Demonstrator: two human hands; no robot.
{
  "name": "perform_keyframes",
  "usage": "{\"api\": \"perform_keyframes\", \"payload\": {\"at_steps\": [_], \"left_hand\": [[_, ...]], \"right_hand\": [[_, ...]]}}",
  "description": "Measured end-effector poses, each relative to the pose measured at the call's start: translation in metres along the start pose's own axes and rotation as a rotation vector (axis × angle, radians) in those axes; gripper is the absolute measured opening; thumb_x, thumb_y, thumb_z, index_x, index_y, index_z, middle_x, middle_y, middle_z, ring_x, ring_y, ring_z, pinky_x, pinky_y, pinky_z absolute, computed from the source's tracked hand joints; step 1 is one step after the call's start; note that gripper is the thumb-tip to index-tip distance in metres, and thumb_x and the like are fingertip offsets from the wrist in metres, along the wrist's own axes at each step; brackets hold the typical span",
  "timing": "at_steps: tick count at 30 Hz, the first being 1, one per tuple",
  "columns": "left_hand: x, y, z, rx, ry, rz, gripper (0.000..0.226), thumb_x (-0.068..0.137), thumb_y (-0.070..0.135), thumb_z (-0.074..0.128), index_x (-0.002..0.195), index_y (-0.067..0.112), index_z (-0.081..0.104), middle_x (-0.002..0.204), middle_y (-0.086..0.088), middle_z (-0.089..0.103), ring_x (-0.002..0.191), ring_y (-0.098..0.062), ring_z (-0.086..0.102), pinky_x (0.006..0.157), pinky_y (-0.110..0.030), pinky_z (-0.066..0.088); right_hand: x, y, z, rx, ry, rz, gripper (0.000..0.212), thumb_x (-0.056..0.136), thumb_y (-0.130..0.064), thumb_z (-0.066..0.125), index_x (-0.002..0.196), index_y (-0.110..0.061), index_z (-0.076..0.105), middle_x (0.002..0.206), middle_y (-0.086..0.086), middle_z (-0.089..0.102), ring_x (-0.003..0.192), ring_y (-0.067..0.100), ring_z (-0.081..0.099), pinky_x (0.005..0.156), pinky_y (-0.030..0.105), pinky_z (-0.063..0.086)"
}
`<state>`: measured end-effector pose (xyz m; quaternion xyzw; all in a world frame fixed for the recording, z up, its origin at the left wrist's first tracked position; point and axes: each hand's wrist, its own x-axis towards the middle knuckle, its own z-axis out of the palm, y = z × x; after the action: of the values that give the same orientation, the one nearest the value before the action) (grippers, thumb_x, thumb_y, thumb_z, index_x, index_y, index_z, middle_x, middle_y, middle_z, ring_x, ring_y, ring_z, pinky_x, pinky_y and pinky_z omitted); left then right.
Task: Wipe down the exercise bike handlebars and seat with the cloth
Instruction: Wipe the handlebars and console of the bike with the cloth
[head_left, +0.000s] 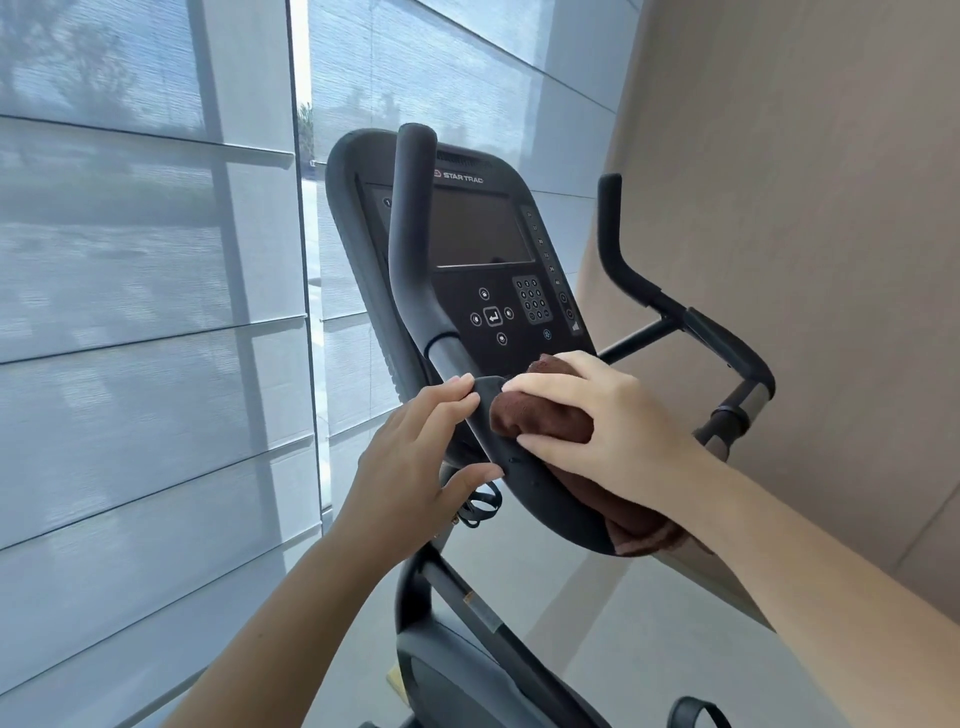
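Note:
A black exercise bike fills the middle of the head view, with its console (483, 249) facing me. The left handlebar (410, 234) rises in front of the console and bends down into a padded black section (524, 478). My right hand (597, 415) grips a folded brown cloth (540, 418) and holds it against that padded section, with the cloth's tail hanging below my wrist. My left hand (415, 457) rests on the bar's left side, fingertips on top and thumb below. The right handlebar (618, 249) stands free at the right. The seat is out of view.
Tall windows with grey roller blinds (156, 312) run close along the left. A beige wall (805, 208) stands close on the right. The bike's frame post (467, 603) slopes down below the bars. A pedal strap (696, 714) shows at the bottom edge over pale floor.

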<state>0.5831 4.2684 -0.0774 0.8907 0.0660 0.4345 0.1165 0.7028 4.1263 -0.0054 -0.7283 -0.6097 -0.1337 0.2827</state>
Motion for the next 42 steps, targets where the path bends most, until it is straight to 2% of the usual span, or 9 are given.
{"api": "perform_keyframes", "payload": {"at_steps": [6, 10, 15, 22, 25, 28, 32, 37, 42], "left_hand": [[-0.001, 0.0, 0.004, -0.024, 0.025, -0.01, 0.058, 0.079, 0.047, 0.059, 0.116, 0.002, 0.054, 0.128, -0.009, 0.053, 0.118, -0.023, 0.051, 0.092, -0.035, 0.044], [-0.001, 0.0, 0.003, -0.041, 0.046, -0.002, 0.054, 0.078, 0.04, 0.061, 0.114, 0.0, 0.055, 0.125, -0.01, 0.055, 0.116, -0.024, 0.052, 0.092, -0.032, 0.042], [-0.002, 0.001, 0.002, -0.094, 0.034, -0.021, 0.06, 0.077, 0.05, 0.059, 0.116, 0.004, 0.054, 0.127, -0.005, 0.053, 0.116, -0.018, 0.051, 0.092, -0.025, 0.04], [-0.001, -0.002, 0.006, -0.16, 0.103, 0.006, 0.061, 0.077, 0.049, 0.058, 0.111, -0.002, 0.056, 0.125, -0.01, 0.055, 0.117, -0.019, 0.05, 0.093, -0.027, 0.041], [0.001, -0.005, 0.006, -0.166, 0.096, 0.023, 0.061, 0.074, 0.049, 0.064, 0.11, 0.0, 0.057, 0.123, -0.008, 0.056, 0.114, -0.018, 0.052, 0.09, -0.022, 0.039], [0.003, -0.014, 0.003, -0.194, 0.067, 0.063, 0.058, 0.074, 0.046, 0.064, 0.112, 0.004, 0.055, 0.122, -0.006, 0.057, 0.111, -0.018, 0.054, 0.088, -0.018, 0.036], [0.008, -0.03, 0.002, -0.167, 0.062, 0.063, 0.061, 0.074, 0.043, 0.06, 0.119, 0.002, 0.052, 0.126, -0.009, 0.054, 0.112, -0.025, 0.053, 0.093, -0.026, 0.033], [0.015, -0.041, 0.009, -0.162, 0.013, 0.129, 0.067, 0.078, 0.046, 0.06, 0.129, 0.005, 0.046, 0.14, -0.005, 0.042, 0.133, -0.019, 0.03, 0.106, -0.048, 0.027], [0.024, -0.05, 0.016, -0.232, 0.046, 0.189, 0.058, 0.082, 0.046, 0.051, 0.124, 0.006, 0.051, 0.133, -0.006, 0.049, 0.131, -0.022, 0.036, 0.103, -0.049, 0.034]], "right_hand": [[-0.05, 0.016, -0.016, 0.145, -0.118, -0.038, 0.033, 0.076, -0.025, 0.064, 0.107, -0.037, 0.063, 0.109, -0.01, 0.056, 0.103, 0.011, 0.057, 0.092, 0.015, 0.04], [-0.022, 0.006, -0.008, 0.116, -0.036, -0.003, 0.034, 0.076, -0.021, 0.071, 0.108, -0.029, 0.065, 0.106, -0.004, 0.058, 0.1, 0.007, 0.056, 0.091, 0.01, 0.038], [0.03, -0.006, 0.004, 0.098, -0.019, 0.046, 0.036, 0.076, -0.016, 0.071, 0.11, -0.024, 0.065, 0.108, 0.003, 0.058, 0.099, 0.012, 0.055, 0.092, 0.012, 0.035], [-0.046, 0.008, -0.015, 0.113, -0.062, 0.168, 0.031, 0.074, -0.024, 0.071, 0.102, -0.037, 0.066, 0.1, -0.013, 0.059, 0.098, 0.005, 0.058, 0.089, 0.015, 0.041], [-0.031, 0.003, -0.014, 0.095, 0.034, 0.244, 0.031, 0.072, -0.029, 0.071, 0.096, -0.045, 0.063, 0.101, -0.013, 0.062, 0.098, 0.004, 0.058, 0.091, 0.018, 0.04], [0.004, -0.005, -0.003, 0.024, 0.259, 0.305, 0.034, 0.073, -0.029, 0.072, 0.104, -0.041, 0.063, 0.104, -0.006, 0.062, 0.093, 0.003, 0.054, 0.083, -0.002, 0.031], [0.028, -0.013, 0.015, -0.089, 0.079, 0.347, 0.038, 0.074, -0.041, 0.069, 0.111, -0.041, 0.06, 0.112, -0.002, 0.06, 0.101, 0.01, 0.053, 0.08, 0.009, 0.029], [0.021, -0.024, 0.01, -0.109, -0.025, 0.322, 0.038, 0.075, -0.042, 0.067, 0.113, -0.04, 0.06, 0.11, -0.001, 0.056, 0.102, 0.011, 0.052, 0.088, 0.021, 0.035], [-0.011, -0.031, 0.004, -0.04, -0.082, 0.256, 0.033, 0.078, -0.029, 0.068, 0.109, -0.037, 0.063, 0.103, -0.007, 0.052, 0.094, 0.002, 0.052, 0.083, 0.0, 0.033]]}}
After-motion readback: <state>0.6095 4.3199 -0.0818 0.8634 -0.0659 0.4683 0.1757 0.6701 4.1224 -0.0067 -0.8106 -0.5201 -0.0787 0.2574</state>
